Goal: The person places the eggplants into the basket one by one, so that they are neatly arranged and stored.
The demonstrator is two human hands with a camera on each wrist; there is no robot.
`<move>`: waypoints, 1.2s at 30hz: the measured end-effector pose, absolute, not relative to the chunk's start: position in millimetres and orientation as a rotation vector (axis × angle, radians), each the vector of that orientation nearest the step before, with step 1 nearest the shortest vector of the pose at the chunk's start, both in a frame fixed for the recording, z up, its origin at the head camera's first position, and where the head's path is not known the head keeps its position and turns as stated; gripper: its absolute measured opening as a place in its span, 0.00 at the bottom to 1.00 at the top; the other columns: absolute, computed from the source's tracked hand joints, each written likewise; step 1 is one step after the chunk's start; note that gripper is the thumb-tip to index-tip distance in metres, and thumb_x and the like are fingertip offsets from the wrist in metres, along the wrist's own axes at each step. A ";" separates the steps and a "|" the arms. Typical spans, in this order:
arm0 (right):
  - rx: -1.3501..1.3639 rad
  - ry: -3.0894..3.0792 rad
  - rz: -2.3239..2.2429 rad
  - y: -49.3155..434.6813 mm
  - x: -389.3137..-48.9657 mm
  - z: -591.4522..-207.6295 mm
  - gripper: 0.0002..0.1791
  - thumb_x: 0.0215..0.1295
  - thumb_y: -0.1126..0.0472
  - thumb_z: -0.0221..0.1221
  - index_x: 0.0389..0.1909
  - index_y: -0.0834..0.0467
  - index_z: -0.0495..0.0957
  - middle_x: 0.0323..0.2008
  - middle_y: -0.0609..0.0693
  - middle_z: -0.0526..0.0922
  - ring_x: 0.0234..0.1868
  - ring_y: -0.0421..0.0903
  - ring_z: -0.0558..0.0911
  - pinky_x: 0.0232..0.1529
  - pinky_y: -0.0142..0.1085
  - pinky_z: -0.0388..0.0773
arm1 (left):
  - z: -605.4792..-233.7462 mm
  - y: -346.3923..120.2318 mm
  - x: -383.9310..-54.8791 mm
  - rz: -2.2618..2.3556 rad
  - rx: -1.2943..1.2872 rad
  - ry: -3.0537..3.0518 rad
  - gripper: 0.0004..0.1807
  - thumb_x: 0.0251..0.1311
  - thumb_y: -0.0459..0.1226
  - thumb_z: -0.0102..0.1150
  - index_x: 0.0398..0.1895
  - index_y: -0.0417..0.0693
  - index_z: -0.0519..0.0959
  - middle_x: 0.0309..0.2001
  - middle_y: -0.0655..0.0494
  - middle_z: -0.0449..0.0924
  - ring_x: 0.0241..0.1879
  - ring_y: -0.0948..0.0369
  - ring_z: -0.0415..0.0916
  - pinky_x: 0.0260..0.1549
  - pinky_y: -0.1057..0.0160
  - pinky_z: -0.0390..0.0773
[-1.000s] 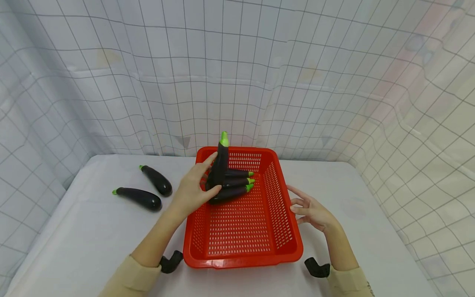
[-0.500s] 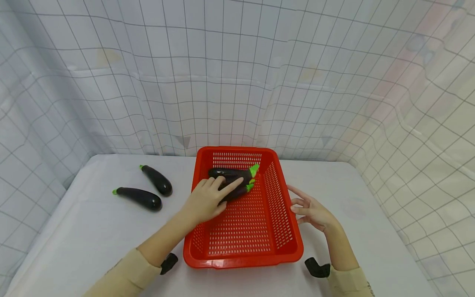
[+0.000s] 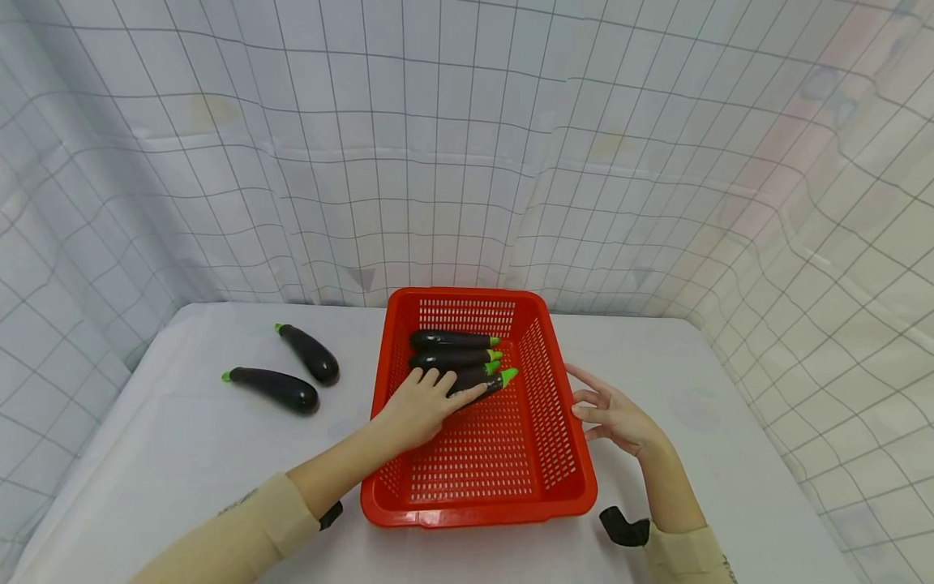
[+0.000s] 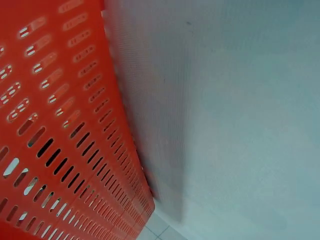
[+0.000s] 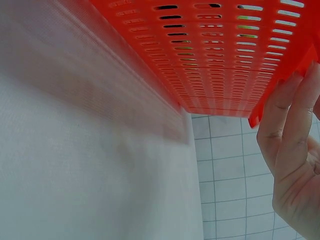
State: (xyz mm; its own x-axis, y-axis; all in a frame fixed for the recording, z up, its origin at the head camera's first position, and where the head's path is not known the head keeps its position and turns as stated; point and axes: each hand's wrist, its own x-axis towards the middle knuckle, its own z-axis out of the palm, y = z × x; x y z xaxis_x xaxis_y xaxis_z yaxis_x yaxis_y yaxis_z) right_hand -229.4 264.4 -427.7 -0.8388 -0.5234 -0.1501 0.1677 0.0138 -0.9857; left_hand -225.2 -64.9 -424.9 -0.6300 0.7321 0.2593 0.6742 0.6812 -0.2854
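Observation:
Inside the red basket [image 3: 477, 514], my left hand [image 3: 416, 414] holds a dark eggplant [image 3: 498, 382] from above, its green stem end pointing right. The index finger stretches along it; the thumb is hidden. Behind it lie three more eggplants: one at the back [image 3: 451, 339], one in the middle [image 3: 448, 360], and a third [image 3: 474, 373] partly covered by the fingers. My right hand [image 3: 616, 418] rests its fingers against the basket's right rim from outside. In the right wrist view, fairly straight fingers [image 5: 295, 120] touch that rim. The left wrist view shows the basket's slotted wall [image 4: 75, 150], not the hand.
Two eggplants lie on the white table left of the basket, one farther back [image 3: 310, 355] and one nearer [image 3: 273, 389]. A checked curtain [image 3: 467, 162] surrounds the table's back and sides. A black wrist mount [image 3: 623, 527] sits by the right wrist.
The left hand has brought an eggplant down from upright to lying, stem end right, then moved it toward the basket's front beside the others. The right hand has stayed at the rim.

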 end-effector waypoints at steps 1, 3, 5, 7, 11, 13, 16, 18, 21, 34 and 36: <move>-0.363 1.812 -1.878 264.4 -229.4 -427.8 0.40 0.63 0.70 0.52 0.71 0.55 0.43 0.41 0.52 0.77 0.36 0.45 0.80 0.30 0.39 0.80 | -425.6 -64.7 -225.1 0.251 -1.112 -2.551 0.38 0.50 0.44 0.65 0.65 0.65 0.61 0.44 0.50 0.71 0.40 0.53 0.70 0.42 0.57 0.73; -0.365 1.808 -1.881 264.7 -229.4 -428.1 0.40 0.63 0.70 0.52 0.71 0.56 0.43 0.41 0.52 0.77 0.35 0.44 0.80 0.30 0.38 0.80 | -427.0 -64.4 -224.8 0.301 -1.127 -2.564 0.39 0.48 0.45 0.66 0.65 0.65 0.61 0.45 0.51 0.71 0.42 0.53 0.69 0.43 0.56 0.73; -0.369 1.803 -1.882 265.0 -229.6 -428.5 0.39 0.63 0.70 0.52 0.71 0.56 0.43 0.41 0.52 0.77 0.35 0.44 0.80 0.30 0.38 0.80 | -428.1 -63.8 -224.5 0.359 -1.143 -2.576 0.41 0.46 0.45 0.68 0.65 0.66 0.61 0.45 0.51 0.70 0.44 0.54 0.68 0.44 0.56 0.71; -0.370 1.801 -1.884 265.5 -229.6 -429.0 0.39 0.64 0.71 0.51 0.71 0.56 0.43 0.41 0.52 0.76 0.35 0.44 0.80 0.30 0.38 0.80 | -429.1 -62.7 -224.7 0.413 -1.152 -2.597 0.43 0.43 0.46 0.70 0.66 0.67 0.61 0.46 0.52 0.70 0.45 0.54 0.67 0.45 0.56 0.71; -0.377 1.794 -1.887 266.2 -230.2 -430.2 0.39 0.64 0.72 0.51 0.71 0.56 0.43 0.41 0.52 0.77 0.35 0.44 0.81 0.30 0.39 0.80 | -432.4 -60.6 -226.8 0.456 -1.149 -2.650 0.45 0.39 0.47 0.72 0.65 0.69 0.61 0.48 0.53 0.70 0.46 0.55 0.66 0.46 0.55 0.70; -0.381 1.788 -1.887 266.7 -230.6 -430.7 0.38 0.64 0.72 0.50 0.71 0.56 0.43 0.40 0.52 0.77 0.35 0.44 0.81 0.30 0.38 0.80 | -433.1 -59.7 -227.6 0.468 -1.144 -2.676 0.45 0.39 0.46 0.72 0.65 0.69 0.61 0.48 0.53 0.70 0.47 0.55 0.66 0.47 0.55 0.70; -0.389 1.780 -1.887 267.1 -231.0 -431.2 0.38 0.64 0.73 0.49 0.71 0.56 0.43 0.40 0.52 0.77 0.35 0.44 0.81 0.30 0.39 0.80 | -433.7 -58.7 -228.3 0.507 -1.142 -2.695 0.45 0.40 0.46 0.72 0.65 0.70 0.62 0.48 0.53 0.70 0.46 0.55 0.66 0.47 0.55 0.70; -0.386 1.782 -1.886 266.9 -230.9 -431.1 0.38 0.64 0.73 0.49 0.71 0.56 0.43 0.40 0.52 0.76 0.36 0.45 0.81 0.31 0.39 0.80 | -433.8 -58.4 -228.3 0.528 -1.140 -2.703 0.45 0.40 0.45 0.72 0.65 0.71 0.62 0.48 0.53 0.70 0.46 0.55 0.66 0.46 0.56 0.70; -0.382 1.784 -1.884 266.3 -230.6 -431.0 0.38 0.64 0.72 0.50 0.71 0.56 0.43 0.40 0.52 0.76 0.36 0.45 0.81 0.31 0.40 0.80 | -434.8 -58.2 -228.3 0.553 -1.132 -2.717 0.44 0.40 0.44 0.72 0.64 0.71 0.62 0.48 0.54 0.70 0.46 0.55 0.66 0.45 0.57 0.70; -0.371 1.801 -1.876 266.0 -230.2 -430.1 0.38 0.64 0.72 0.50 0.71 0.55 0.43 0.39 0.52 0.76 0.36 0.45 0.81 0.31 0.39 0.80 | -440.0 -57.0 -229.1 0.629 -1.118 -2.734 0.45 0.40 0.44 0.72 0.65 0.72 0.61 0.49 0.55 0.68 0.46 0.55 0.65 0.46 0.57 0.71; -0.371 1.798 -1.879 265.9 -230.4 -430.1 0.38 0.64 0.73 0.50 0.71 0.56 0.43 0.39 0.52 0.76 0.36 0.45 0.81 0.31 0.39 0.80 | -440.2 -57.1 -229.4 0.640 -1.111 -2.732 0.46 0.39 0.44 0.72 0.65 0.72 0.60 0.50 0.54 0.68 0.46 0.55 0.65 0.46 0.57 0.71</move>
State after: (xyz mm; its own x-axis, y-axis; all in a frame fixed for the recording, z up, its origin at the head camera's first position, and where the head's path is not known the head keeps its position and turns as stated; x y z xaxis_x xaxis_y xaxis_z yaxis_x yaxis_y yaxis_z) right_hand -230.4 265.9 -430.1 -0.8332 -0.5328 -0.1480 0.1711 0.0060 -0.9852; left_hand -229.4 -57.1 -440.2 -0.7222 0.6903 -0.0438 0.6380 0.6403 -0.4277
